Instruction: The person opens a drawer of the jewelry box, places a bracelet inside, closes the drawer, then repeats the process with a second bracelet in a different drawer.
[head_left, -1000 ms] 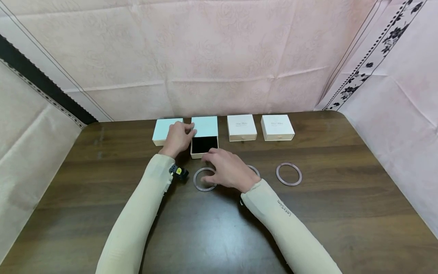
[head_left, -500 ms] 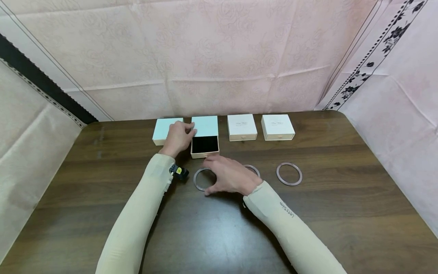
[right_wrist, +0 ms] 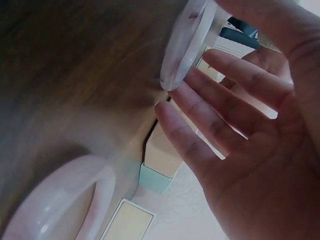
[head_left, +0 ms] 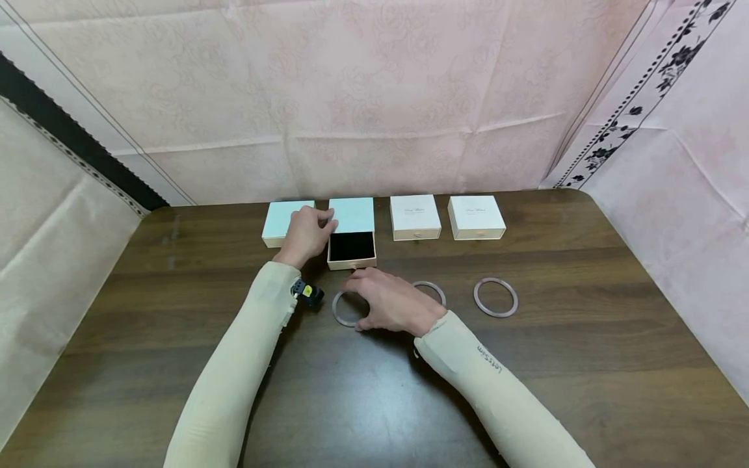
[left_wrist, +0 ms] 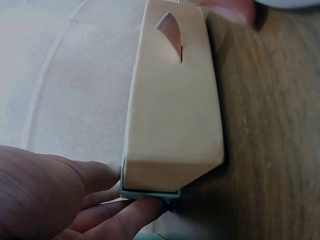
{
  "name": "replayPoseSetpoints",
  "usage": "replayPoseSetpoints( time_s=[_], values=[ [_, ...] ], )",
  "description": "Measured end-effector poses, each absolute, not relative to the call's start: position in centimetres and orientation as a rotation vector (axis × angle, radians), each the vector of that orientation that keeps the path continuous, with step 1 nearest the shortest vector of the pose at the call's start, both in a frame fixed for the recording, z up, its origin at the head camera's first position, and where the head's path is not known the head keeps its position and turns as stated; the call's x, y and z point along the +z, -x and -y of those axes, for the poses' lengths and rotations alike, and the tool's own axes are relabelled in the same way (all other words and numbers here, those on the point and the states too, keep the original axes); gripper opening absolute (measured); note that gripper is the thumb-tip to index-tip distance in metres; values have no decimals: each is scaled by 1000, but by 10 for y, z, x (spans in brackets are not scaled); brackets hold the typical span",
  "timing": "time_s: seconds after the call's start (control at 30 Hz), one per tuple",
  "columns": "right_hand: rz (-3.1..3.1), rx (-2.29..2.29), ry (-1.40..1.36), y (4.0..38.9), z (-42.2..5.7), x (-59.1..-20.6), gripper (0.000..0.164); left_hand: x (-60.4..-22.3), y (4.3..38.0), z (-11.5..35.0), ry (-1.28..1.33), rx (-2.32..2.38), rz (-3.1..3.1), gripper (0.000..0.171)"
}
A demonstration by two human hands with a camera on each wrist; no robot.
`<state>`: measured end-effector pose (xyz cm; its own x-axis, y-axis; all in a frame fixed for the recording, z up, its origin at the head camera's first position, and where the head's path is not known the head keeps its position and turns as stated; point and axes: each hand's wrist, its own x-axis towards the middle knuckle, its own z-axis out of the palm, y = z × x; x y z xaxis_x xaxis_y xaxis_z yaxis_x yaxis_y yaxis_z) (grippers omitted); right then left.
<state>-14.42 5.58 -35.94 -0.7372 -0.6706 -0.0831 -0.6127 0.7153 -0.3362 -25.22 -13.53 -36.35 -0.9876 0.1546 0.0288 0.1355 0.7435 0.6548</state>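
My left hand grips the left side of a turquoise-topped drawer box. Its drawer is pulled out towards me, showing a black lining. In the left wrist view the cream drawer front carries a ribbon pull tab. Just in front of the box, my right hand holds a pale bangle by its rim, thumb at the near side and fingers at the far side. The back of the hand hides much of that bangle from above. In the right wrist view the fingertips touch the bangle.
A second bangle lies partly behind my right hand, and another bangle lies farther right. Along the back edge stand a closed turquoise box and two white boxes, one mid-row and one at right. Patterned cloth hangs behind.
My right hand has come down over the bangle; its thumb has moved from across the ring to the near rim. The left hand and the drawer box stay put.
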Motion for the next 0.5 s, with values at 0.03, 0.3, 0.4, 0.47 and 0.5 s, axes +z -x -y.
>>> replayPoseSetpoints(
  time_s=[0.03, 0.3, 0.4, 0.47, 0.5],
  values=[
    [-2721, -427, 1029, 144, -56, -359, 54, -364, 252, 135, -240, 1088, -2906, 39],
    [-2703, -424, 1032, 146, -55, -358, 47, -364, 254, 136, -237, 1081, -2908, 39],
    [-2699, -429, 1049, 146, -55, -357, 45, -363, 254, 136, -235, 1079, -2903, 39],
    [-2697, -430, 1059, 147, -55, -357, 44, -363, 253, 136, -232, 1079, -2907, 39],
    [-2696, -429, 1063, 147, -55, -357, 44, -363, 253, 136, -230, 1076, -2905, 39]
  ],
)
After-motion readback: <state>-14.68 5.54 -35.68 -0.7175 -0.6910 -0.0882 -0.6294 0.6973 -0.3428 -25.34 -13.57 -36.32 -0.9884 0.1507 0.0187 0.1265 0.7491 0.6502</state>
